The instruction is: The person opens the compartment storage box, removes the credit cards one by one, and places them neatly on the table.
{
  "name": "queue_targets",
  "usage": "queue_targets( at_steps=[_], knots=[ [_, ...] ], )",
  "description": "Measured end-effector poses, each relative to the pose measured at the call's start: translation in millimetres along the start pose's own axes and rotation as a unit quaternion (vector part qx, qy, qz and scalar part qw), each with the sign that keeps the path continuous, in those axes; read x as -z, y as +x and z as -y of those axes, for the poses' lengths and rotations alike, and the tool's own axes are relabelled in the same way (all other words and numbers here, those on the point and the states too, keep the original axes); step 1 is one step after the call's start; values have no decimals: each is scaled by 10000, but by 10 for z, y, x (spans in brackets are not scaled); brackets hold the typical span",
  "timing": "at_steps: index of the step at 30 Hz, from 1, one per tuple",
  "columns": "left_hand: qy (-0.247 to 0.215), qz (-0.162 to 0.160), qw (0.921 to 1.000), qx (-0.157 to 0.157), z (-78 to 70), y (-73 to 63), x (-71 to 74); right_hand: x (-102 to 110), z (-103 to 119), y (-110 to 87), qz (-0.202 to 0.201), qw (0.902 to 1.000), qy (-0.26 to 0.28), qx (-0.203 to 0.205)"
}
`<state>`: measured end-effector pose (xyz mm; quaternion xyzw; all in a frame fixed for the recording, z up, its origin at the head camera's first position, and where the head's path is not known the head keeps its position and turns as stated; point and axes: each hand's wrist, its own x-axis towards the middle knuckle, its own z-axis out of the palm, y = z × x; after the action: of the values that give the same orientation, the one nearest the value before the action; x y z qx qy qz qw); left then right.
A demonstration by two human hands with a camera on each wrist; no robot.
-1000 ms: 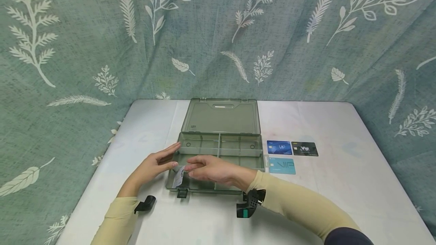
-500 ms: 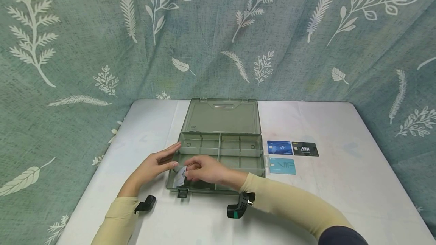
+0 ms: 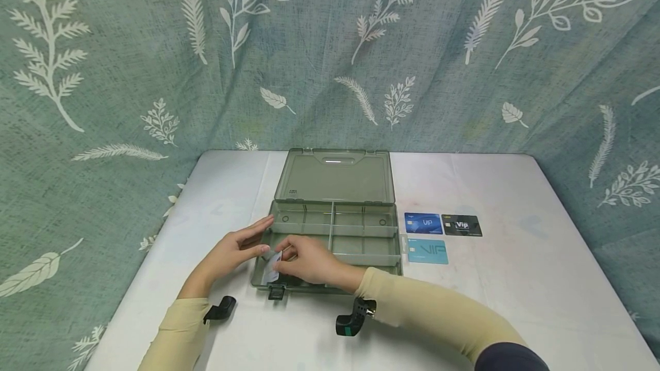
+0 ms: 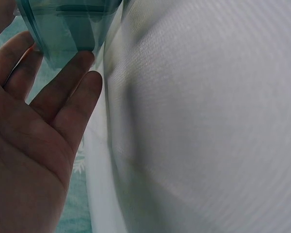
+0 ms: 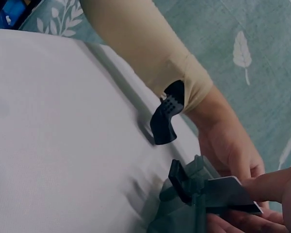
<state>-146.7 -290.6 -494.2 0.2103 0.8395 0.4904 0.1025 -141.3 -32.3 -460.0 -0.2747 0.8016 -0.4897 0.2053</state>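
A translucent green divided plastic box lies on the table with its lid folded back. In its near-left compartment a pale card stands tilted. My right hand pinches the card's right edge between thumb and fingers; the right wrist view shows the card rising above the box rim. My left hand rests against the box's left side, its fingers extended along the wall. In the left wrist view, fingertips of the left hand touch the box.
Right of the box lie a blue VIP card, a black VIP card and a teal VIP card. A front latch hangs down at the left. Leaf-patterned cloth hangs behind the white table.
My right hand has moved left, and its fingers have gone from loosely extended to pinching the card. The left hand and the box have stayed in place.
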Motion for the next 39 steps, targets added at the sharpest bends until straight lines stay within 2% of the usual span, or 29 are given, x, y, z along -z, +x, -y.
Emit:
queue_targets(
  at_steps=[4, 11, 26, 39],
  knots=[
    [40, -14, 10000, 7, -1, 1, 0, -11, -8, 5, -7, 10000, -27, -28],
    [33, -14, 10000, 27, 5, 3, -3, -17, 2, -11, 31, 9992, 342, -194],
    [-13, 9, 10000, -2, 23, 1, -9, 57, 9, -88, 67, 9997, 221, -129],
    [18, -27, 9999, 118, 22, 7, -7, 201, -64, -215, 9, 9969, 761, -192]
  ],
)
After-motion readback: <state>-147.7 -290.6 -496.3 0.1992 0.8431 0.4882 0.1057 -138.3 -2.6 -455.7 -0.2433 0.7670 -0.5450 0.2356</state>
